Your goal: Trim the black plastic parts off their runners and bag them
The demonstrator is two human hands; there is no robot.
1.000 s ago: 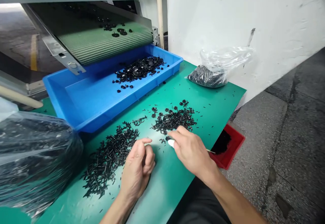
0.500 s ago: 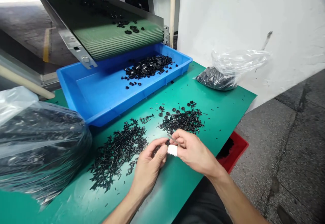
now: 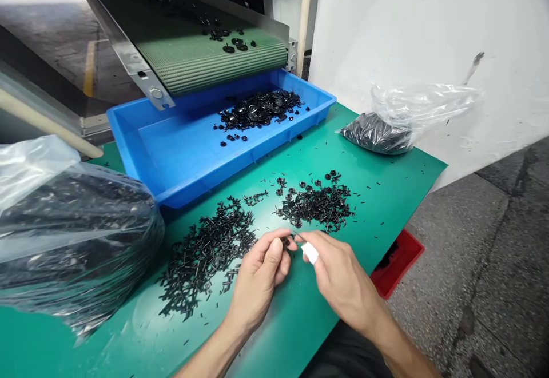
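My left hand (image 3: 262,269) pinches a small black plastic part (image 3: 285,243) between thumb and fingers over the green table. Close to its right, my right hand (image 3: 338,269), with white tape (image 3: 309,253) round a finger, grips a thin metal tool (image 3: 299,235) whose tip is at the black part. A pile of black parts (image 3: 319,203) lies just beyond the hands. Another pile of thin branched black pieces (image 3: 206,252) spreads out to the left of my left hand.
A blue tray (image 3: 171,163) holding black parts sits under a green conveyor belt (image 3: 206,63). Large plastic bag (image 3: 77,241) at left, smaller bag (image 3: 380,133) at back right. Below the green table's (image 3: 386,195) right edge is a red bin (image 3: 401,263).
My right hand has turned and shifted right, its fingers now more closed round the tool. The left hand still holds the black part. The whole view has shifted slightly.
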